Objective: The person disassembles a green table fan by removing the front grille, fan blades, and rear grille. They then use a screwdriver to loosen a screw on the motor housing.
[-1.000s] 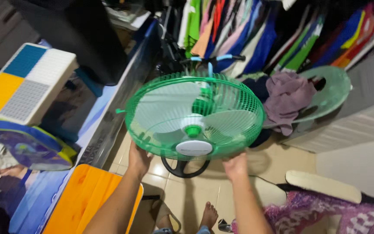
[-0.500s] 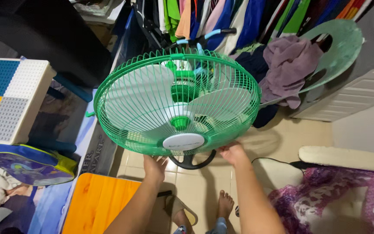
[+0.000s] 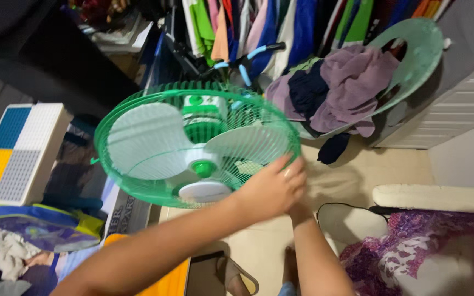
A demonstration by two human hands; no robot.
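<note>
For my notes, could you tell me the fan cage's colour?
Green wire cage, clearest in the head view.

Two bare forearms, no sleeves, left hand (image 3: 272, 189), bare foot (image 3: 291, 268)

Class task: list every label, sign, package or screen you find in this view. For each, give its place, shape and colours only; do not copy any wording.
Badge: oval, white, at the centre of the green fan guard, low in front.
Sticker on the motor housing: white and green, behind the blades.
Printed panel: dark with pale lettering, below the fan at left.
Phone screen: dark rectangle, on the floor.
</note>
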